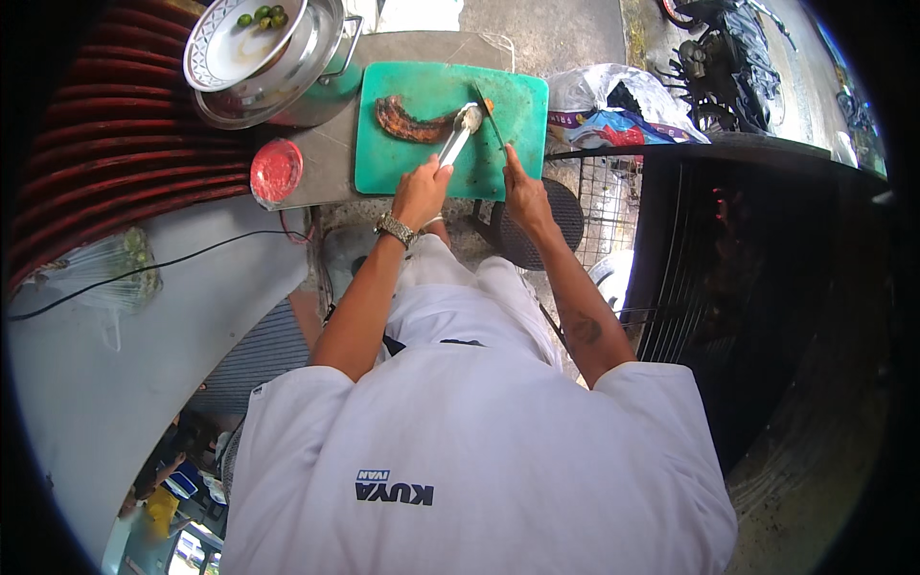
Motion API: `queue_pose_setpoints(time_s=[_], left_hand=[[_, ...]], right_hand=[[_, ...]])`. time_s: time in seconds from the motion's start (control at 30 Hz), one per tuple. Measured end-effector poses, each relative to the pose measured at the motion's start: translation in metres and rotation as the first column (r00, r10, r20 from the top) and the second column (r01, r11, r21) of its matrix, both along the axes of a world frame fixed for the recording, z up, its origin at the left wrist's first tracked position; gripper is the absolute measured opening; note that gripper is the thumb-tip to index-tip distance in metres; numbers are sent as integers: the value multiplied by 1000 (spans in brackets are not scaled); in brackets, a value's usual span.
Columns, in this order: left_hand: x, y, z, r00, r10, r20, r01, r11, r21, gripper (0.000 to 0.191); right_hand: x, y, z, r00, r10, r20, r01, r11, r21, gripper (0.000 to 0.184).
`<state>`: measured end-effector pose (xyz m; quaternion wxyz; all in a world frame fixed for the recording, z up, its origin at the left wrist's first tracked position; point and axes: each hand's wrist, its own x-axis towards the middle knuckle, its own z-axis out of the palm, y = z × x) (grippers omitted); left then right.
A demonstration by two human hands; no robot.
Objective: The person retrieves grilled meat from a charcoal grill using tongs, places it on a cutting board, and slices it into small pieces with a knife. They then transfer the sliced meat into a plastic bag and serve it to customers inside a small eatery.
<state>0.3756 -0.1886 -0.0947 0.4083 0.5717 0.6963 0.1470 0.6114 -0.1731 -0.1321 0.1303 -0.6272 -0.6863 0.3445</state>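
Observation:
A green cutting board lies on the table before me. On it is a long, curved piece of browned grilled meat. My left hand holds metal tongs, whose tips are at the meat's right end. In my right hand is a knife, its blade pointing away from me across the board, just right of the tongs' tips. A small orange-brown bit lies by the blade. Whether the blade touches the meat, I cannot tell.
A red plate sits at the table's left corner. Behind it stands a large metal pot with a lid and a bowl of green citrus fruits on top. Plastic bags lie right of the board. A dark grill and a round stool are at right.

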Motion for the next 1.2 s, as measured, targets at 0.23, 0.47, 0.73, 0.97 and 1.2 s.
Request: queue_pose_setpoints(time_s=[0.23,0.47,0.73,0.97,1.2], left_hand=[[4,-22,-16,997,72,-10,-71,996,58,45],[16,-15,-28,994,77,-76,-75,997,37,52],[10,-16,-28,997,55,-57,-53,998,32,50],[16,-19,-21,996,85,-38,-85,996,0,54],[16,-25,-27,992,108,-71,-100,990,99,54]], right_hand=[[13,-6,17,998,68,-8,-69,997,-35,51],[16,-20,-17,988,73,-136,-59,993,100,55],[22,-32,24,998,34,-62,-38,997,-62,56],[-5,2,-1,996,93,-8,-92,996,19,57],[23,-62,-20,992,105,-75,-98,992,83,58]])
